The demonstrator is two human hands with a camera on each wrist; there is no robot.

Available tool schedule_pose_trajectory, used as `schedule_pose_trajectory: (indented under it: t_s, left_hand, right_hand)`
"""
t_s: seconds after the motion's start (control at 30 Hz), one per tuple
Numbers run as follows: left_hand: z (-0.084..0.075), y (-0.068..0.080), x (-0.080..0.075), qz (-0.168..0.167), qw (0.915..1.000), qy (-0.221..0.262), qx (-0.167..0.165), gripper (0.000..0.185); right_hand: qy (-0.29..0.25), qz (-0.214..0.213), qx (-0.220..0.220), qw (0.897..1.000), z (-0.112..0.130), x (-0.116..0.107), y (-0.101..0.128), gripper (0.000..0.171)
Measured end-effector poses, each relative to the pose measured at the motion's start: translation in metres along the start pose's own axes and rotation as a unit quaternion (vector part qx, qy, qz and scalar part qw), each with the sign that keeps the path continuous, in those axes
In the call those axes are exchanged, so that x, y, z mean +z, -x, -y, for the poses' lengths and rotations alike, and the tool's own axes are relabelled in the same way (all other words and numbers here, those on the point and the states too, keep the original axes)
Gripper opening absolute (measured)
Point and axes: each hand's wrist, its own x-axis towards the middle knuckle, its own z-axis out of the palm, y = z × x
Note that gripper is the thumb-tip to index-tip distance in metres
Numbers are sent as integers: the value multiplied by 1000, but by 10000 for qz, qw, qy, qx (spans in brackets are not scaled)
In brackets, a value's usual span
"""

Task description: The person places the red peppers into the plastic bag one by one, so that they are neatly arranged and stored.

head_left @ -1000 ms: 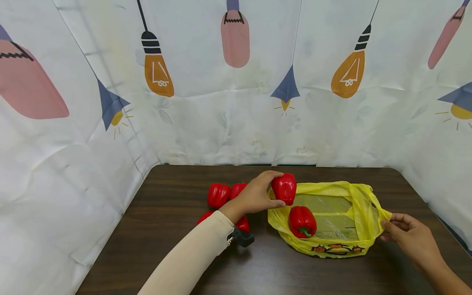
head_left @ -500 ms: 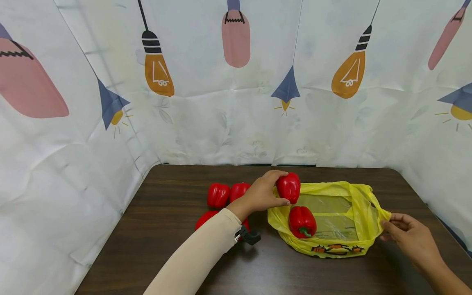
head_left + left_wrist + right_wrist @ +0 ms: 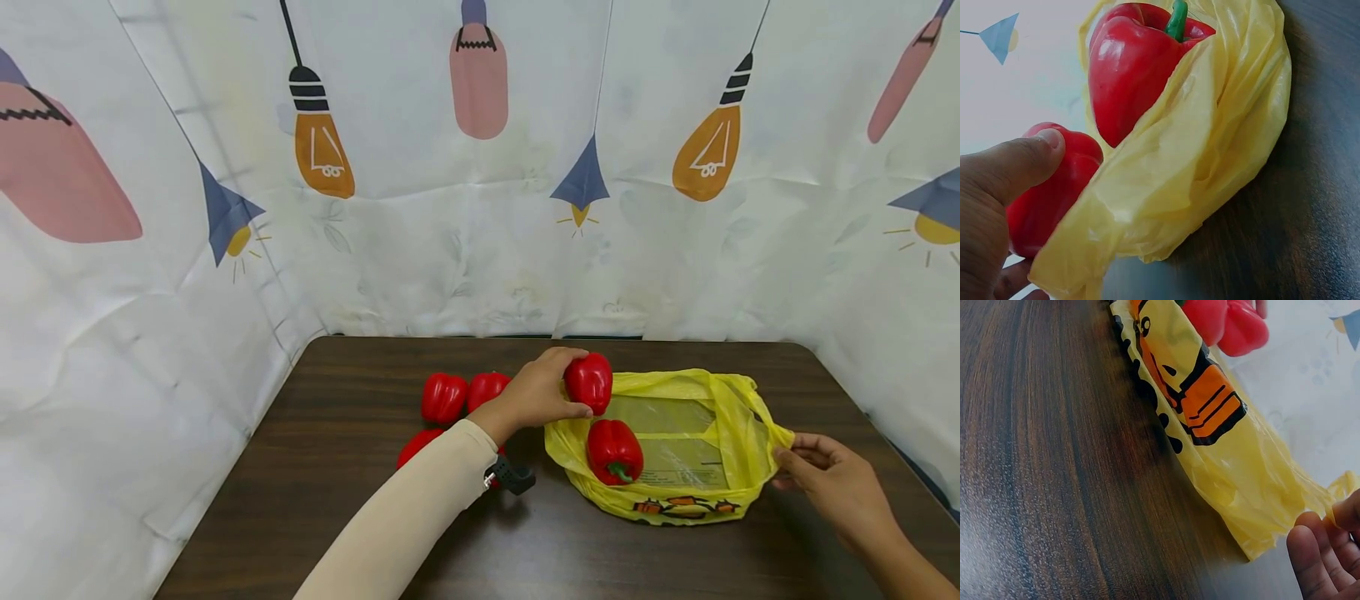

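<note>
My left hand (image 3: 542, 390) grips a red bell pepper (image 3: 588, 383) over the left rim of a yellow plastic bag (image 3: 675, 502). In the left wrist view the thumb presses on that held pepper (image 3: 1054, 187), beside a fold of the bag (image 3: 1166, 169). A second bell pepper (image 3: 615, 451) with a green stem lies inside the bag, near its left front. At the right end of the bag, my right hand (image 3: 840, 483) pinches the bag's edge between thumb and fingers. The right wrist view shows that hand (image 3: 1329, 550) holding the yellow plastic.
Left of the bag, several more red bell peppers (image 3: 444, 397) sit on the dark wooden table (image 3: 322, 450), some partly hidden behind the left forearm. A patterned white curtain (image 3: 450, 250) hangs behind the table.
My left hand has shifted a little to the right with its bell pepper, further over the bag's left rim. The right hand and the bag have hardly moved.
</note>
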Motion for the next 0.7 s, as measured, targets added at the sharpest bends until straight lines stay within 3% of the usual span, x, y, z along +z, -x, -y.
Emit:
schedule_pose_trajectory:
  t_s: [0.7]
  left_hand:
    - [-6,-15,10,359,9988,-115,-296,88]
  right_hand:
    - [25,-36,1,10000,-1,-2,0,50]
